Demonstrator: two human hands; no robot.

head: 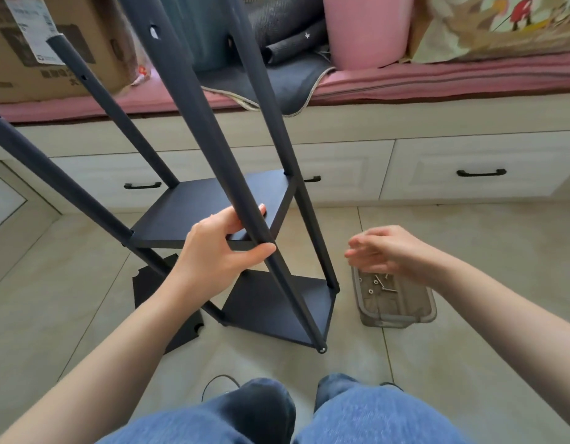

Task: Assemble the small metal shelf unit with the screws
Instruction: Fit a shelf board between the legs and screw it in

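Observation:
A dark metal shelf unit stands on the tiled floor, with two shelf panels fixed between four long poles. My left hand grips the near pole just above the upper panel. My right hand hovers, blurred, with its fingers loosely extended over a clear plastic tray holding several screws. I see nothing held in the right hand. A loose dark shelf panel lies flat on the floor behind the unit's left side.
A white drawer bench with a pink cushion runs across the back. On it sit a cardboard box, a dark cloth and a pink bin. My knees in jeans fill the bottom edge.

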